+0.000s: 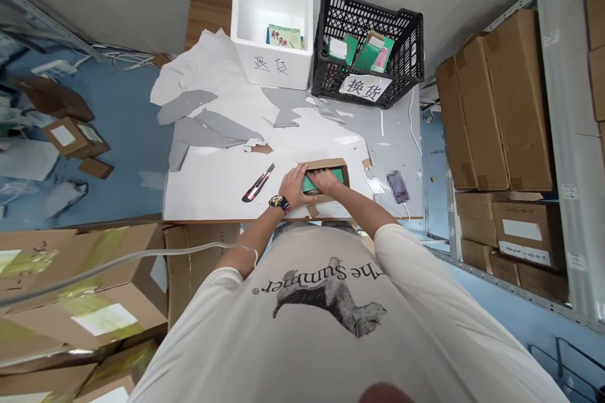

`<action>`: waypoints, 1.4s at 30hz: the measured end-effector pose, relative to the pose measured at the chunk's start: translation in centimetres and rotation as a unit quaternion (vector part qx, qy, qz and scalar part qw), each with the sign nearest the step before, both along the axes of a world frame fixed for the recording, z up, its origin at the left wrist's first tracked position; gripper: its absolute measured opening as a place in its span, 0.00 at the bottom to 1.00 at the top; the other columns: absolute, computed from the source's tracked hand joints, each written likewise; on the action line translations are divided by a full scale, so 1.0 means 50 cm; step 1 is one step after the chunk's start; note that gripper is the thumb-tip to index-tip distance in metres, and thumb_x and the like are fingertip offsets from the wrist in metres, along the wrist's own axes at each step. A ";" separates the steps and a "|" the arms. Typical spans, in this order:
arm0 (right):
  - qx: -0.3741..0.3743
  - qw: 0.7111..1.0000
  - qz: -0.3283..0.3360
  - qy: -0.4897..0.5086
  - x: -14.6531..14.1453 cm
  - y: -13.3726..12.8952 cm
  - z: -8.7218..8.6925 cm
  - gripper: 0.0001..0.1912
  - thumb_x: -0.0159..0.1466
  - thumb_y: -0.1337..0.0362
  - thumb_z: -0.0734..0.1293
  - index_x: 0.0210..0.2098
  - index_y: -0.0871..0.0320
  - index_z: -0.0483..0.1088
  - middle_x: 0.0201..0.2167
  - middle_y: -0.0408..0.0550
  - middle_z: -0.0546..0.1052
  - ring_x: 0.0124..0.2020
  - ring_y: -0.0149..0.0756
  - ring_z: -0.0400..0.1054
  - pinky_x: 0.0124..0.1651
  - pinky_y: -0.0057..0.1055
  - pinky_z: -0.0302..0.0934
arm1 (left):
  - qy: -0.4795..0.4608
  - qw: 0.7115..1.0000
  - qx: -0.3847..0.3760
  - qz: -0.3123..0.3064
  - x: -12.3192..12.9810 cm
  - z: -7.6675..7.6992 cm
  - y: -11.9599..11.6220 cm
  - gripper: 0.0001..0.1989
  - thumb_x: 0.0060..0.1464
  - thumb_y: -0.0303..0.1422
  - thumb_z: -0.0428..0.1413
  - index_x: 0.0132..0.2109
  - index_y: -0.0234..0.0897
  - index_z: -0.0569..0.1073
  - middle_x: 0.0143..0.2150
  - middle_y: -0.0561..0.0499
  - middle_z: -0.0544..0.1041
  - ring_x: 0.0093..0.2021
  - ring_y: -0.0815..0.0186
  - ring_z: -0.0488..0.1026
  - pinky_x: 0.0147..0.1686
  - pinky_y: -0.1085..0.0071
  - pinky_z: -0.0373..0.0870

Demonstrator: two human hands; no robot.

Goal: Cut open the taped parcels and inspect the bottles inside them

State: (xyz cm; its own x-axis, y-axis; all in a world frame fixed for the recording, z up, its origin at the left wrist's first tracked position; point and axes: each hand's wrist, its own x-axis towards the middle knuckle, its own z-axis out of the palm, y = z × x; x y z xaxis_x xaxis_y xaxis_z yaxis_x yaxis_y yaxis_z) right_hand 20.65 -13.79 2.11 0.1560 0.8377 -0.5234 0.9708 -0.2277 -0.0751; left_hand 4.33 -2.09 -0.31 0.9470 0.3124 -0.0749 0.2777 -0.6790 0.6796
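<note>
A small open cardboard box (346, 171) sits near the table's front edge, with a green box (337, 174) inside it. My left hand (293, 186), with a watch at the wrist, is closed on the cardboard box's left end. Inside it, my right hand (325, 181) has its fingers curled at the green box's left end; the fingertips are partly hidden. Left of the hands, a red and black utility knife (258, 183) lies on the white table covering, its blade end pointing away from me.
At the back stand a white foam box (271, 63) and a black plastic crate (401, 85), both with packets inside. Torn grey paper (208, 129) lies on the table (212, 201). A blurred purple object (397, 187) is at right. Cartons (517, 101) fill the right shelf; more cartons (118, 277) are stacked left.
</note>
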 end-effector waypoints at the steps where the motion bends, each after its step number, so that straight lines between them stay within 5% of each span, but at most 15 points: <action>1: -0.006 1.000 -0.016 0.008 -0.001 0.007 -0.001 0.41 0.70 0.62 0.78 0.78 0.64 0.66 0.69 0.71 0.80 0.65 0.61 0.77 0.67 0.49 0.69 | 0.002 1.000 -0.001 -0.001 0.000 0.000 0.001 0.68 0.51 0.51 0.78 0.88 0.38 0.53 0.86 0.31 0.61 0.84 0.34 0.61 0.81 0.40 0.60; 6: 0.006 0.999 -0.039 0.035 0.002 0.009 -0.001 0.36 0.74 0.50 0.78 0.72 0.66 0.71 0.66 0.71 0.82 0.64 0.60 0.78 0.68 0.46 0.69 | 0.005 1.000 -0.005 -0.002 -0.002 -0.008 0.004 0.68 0.52 0.52 0.78 0.88 0.37 0.52 0.87 0.30 0.59 0.84 0.34 0.61 0.81 0.40 0.60; 14: -0.009 0.999 -0.016 0.030 -0.009 0.027 0.014 0.44 0.65 0.68 0.79 0.76 0.68 0.65 0.68 0.74 0.79 0.66 0.62 0.76 0.67 0.47 0.70 | 0.004 1.000 -0.015 0.000 -0.002 -0.018 0.008 0.70 0.50 0.51 0.79 0.88 0.35 0.52 0.87 0.29 0.58 0.84 0.33 0.60 0.82 0.41 0.60; 18: 0.074 0.994 -0.019 0.085 0.015 -0.024 0.051 0.36 0.67 0.67 0.77 0.72 0.65 0.68 0.66 0.70 0.80 0.67 0.62 0.75 0.71 0.50 0.68 | 0.000 1.000 -0.025 0.014 -0.003 -0.026 0.010 0.71 0.47 0.51 0.81 0.87 0.38 0.55 0.87 0.32 0.58 0.83 0.31 0.61 0.81 0.38 0.61; 21: 0.168 0.970 -0.099 0.144 0.047 -0.076 0.085 0.34 0.65 0.64 0.79 0.68 0.61 0.71 0.65 0.67 0.81 0.68 0.62 0.74 0.70 0.51 0.69 | -0.018 0.999 -0.034 0.021 0.000 -0.037 0.010 0.70 0.47 0.52 0.80 0.87 0.38 0.55 0.87 0.31 0.58 0.83 0.30 0.60 0.81 0.36 0.60; 24: 0.262 0.909 -0.252 0.205 0.082 -0.108 0.115 0.35 0.61 0.60 0.81 0.65 0.54 0.71 0.60 0.59 0.83 0.60 0.58 0.78 0.60 0.48 0.75 | -0.030 0.998 -0.046 0.026 0.007 -0.048 0.016 0.70 0.47 0.53 0.80 0.87 0.37 0.55 0.86 0.29 0.59 0.83 0.29 0.60 0.80 0.34 0.60; 28: 0.371 0.772 -0.420 0.301 0.119 -0.121 0.141 0.38 0.55 0.53 0.84 0.60 0.51 0.69 0.52 0.50 0.84 0.52 0.51 0.80 0.55 0.44 0.77 | -0.046 0.998 -0.038 0.006 0.031 -0.055 0.051 0.67 0.48 0.53 0.79 0.86 0.38 0.58 0.84 0.28 0.63 0.82 0.29 0.61 0.80 0.33 0.60; 34: 0.485 0.568 -0.551 0.370 0.144 -0.135 0.162 0.38 0.54 0.51 0.83 0.58 0.51 0.68 0.55 0.48 0.83 0.54 0.44 0.79 0.62 0.43 0.77 | -0.064 0.997 0.005 -0.035 0.100 -0.047 0.138 0.65 0.44 0.49 0.81 0.83 0.38 0.63 0.82 0.29 0.65 0.81 0.30 0.62 0.81 0.33 0.58; 39: 0.490 0.480 -0.596 0.416 0.134 -0.171 0.176 0.39 0.55 0.51 0.83 0.61 0.48 0.68 0.54 0.46 0.85 0.52 0.42 0.80 0.56 0.41 0.80 | -0.052 0.997 0.024 -0.055 0.143 -0.039 0.186 0.62 0.45 0.49 0.81 0.81 0.38 0.66 0.81 0.29 0.65 0.80 0.30 0.62 0.81 0.32 0.58; 42: 0.486 0.467 -0.597 0.435 0.114 -0.198 0.180 0.39 0.57 0.49 0.83 0.62 0.49 0.69 0.52 0.47 0.86 0.51 0.44 0.81 0.54 0.42 0.80 | -0.044 0.997 0.037 -0.058 0.168 -0.034 0.206 0.61 0.46 0.50 0.81 0.81 0.37 0.68 0.82 0.27 0.65 0.80 0.30 0.62 0.81 0.30 0.57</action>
